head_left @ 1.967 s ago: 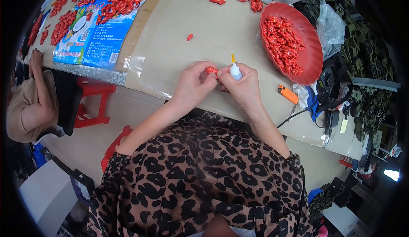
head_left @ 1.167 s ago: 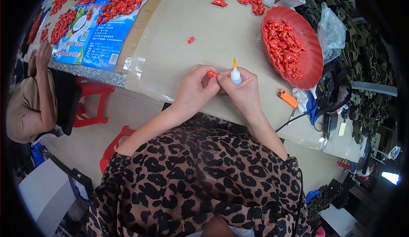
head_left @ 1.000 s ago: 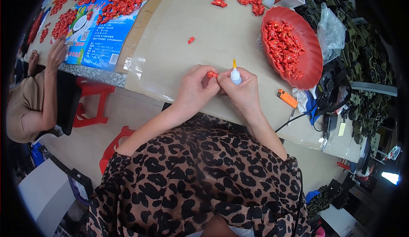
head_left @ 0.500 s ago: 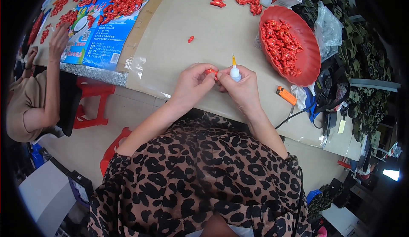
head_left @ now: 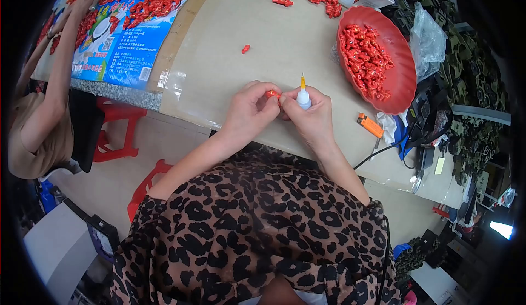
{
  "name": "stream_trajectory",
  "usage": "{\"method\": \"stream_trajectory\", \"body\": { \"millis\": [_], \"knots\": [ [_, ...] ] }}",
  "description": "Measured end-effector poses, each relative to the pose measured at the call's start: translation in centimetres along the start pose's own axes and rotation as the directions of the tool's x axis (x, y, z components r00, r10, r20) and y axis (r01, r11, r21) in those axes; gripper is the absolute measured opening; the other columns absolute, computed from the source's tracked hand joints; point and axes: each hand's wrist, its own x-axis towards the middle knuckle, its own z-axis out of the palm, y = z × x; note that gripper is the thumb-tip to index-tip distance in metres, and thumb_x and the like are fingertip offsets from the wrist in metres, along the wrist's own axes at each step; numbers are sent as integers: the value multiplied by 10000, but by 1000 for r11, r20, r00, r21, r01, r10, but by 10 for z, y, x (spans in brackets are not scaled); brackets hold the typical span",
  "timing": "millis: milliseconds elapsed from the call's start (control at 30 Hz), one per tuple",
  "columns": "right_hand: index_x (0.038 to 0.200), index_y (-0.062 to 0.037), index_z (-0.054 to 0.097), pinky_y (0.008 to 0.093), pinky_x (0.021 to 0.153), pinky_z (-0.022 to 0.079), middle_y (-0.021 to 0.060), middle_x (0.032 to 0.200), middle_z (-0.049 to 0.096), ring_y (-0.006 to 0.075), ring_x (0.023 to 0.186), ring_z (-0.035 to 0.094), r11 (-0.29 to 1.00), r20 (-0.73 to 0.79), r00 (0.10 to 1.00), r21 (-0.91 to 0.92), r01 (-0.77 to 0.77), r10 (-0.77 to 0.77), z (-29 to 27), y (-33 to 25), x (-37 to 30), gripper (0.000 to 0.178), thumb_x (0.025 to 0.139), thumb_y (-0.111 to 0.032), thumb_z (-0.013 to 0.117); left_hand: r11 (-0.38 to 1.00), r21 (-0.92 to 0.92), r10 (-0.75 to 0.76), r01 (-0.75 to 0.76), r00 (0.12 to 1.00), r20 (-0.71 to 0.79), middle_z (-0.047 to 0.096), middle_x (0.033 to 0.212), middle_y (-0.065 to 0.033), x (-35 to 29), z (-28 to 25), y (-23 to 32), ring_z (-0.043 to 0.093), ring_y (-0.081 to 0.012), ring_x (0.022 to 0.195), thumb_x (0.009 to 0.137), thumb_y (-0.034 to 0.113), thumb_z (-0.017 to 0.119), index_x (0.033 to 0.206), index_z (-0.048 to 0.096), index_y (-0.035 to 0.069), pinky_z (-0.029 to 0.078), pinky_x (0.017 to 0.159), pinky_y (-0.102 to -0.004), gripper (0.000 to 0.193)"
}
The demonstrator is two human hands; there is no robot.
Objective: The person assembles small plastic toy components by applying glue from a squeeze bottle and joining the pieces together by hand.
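My left hand [head_left: 249, 109] pinches a small shiny red plastic piece [head_left: 272, 93] between thumb and fingertips. My right hand [head_left: 316, 120] is closed around a small white glue bottle [head_left: 303, 99], whose yellow-based needle tip points up and away from me. The right thumb and fingertips also meet the red piece, so both hands touch in front of me at the table's near edge. Fingers cover most of the piece. Farther off, one loose red piece [head_left: 246, 48] lies on the brown tabletop [head_left: 219, 75].
At the right stands a red scalloped bowl [head_left: 402, 66] full of red pieces, with an orange lighter [head_left: 370, 124] nearer me. Small red clusters [head_left: 331, 3] lie at the back. On the left, a co-worker's arm [head_left: 59, 77] reaches over a blue printed sheet [head_left: 129, 58] bearing red pieces.
The co-worker's arms have reached farther up and away over the left side of the table. My hands keep nearly the same pose around the red piece and the bottle.
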Motion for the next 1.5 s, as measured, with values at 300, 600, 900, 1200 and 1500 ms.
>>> {"method": "stream_trajectory", "body": {
  "millis": [300, 600, 900, 1200, 1500],
  "knots": [
    [775, 14, 569, 195, 496, 414, 53, 668, 574, 77, 540, 508, 998, 49, 999, 61, -22, 19, -7, -6, -1, 88, 745, -63, 598, 985, -24, 173, -172, 984, 33, 475, 894, -59, -3, -2, 2, 512, -93, 742, 790, 12, 493, 1001, 522, 2, 431, 635, -207, 213],
    [786, -4, 567, 190, 487, 413, 64, 680, 577, 82, 529, 508, 983, 176, 980, 136, -120, 95, -19, -6, 6, 94, 736, -69, 615, 978, -65, 201, -196, 977, 73, 448, 950, -64, -4, -4, 1, 512, -102, 769, 824, -13, 449, 1082, 481, -15, 441, 665, -209, 261],
    [784, -6, 562, 184, 476, 417, 69, 681, 581, 85, 514, 520, 984, 181, 974, 84, -157, 140, -19, -11, 8, 100, 724, -57, 624, 977, -18, 212, -212, 971, 107, 447, 964, -73, -3, -5, 3, 527, -115, 792, 824, -24, 434, 1046, 491, -22, 458, 678, -218, 230],
    [776, -6, 569, 186, 475, 422, 64, 670, 587, 86, 520, 534, 977, 193, 960, 27, -212, 203, -17, -18, 8, 96, 723, -63, 625, 975, 15, 221, -222, 974, 57, 494, 877, -88, -3, -4, 2, 559, -133, 691, 803, -38, 448, 976, 513, -17, 464, 622, -225, 186],
    [774, -2, 570, 188, 475, 423, 66, 666, 584, 88, 515, 531, 978, 171, 965, 22, -206, 200, -14, -18, 7, 99, 723, -65, 627, 974, 30, 223, -225, 973, 51, 497, 874, -90, -3, -4, 0, 563, -132, 694, 804, -39, 447, 969, 513, -22, 466, 622, -224, 179]
  ]
}}
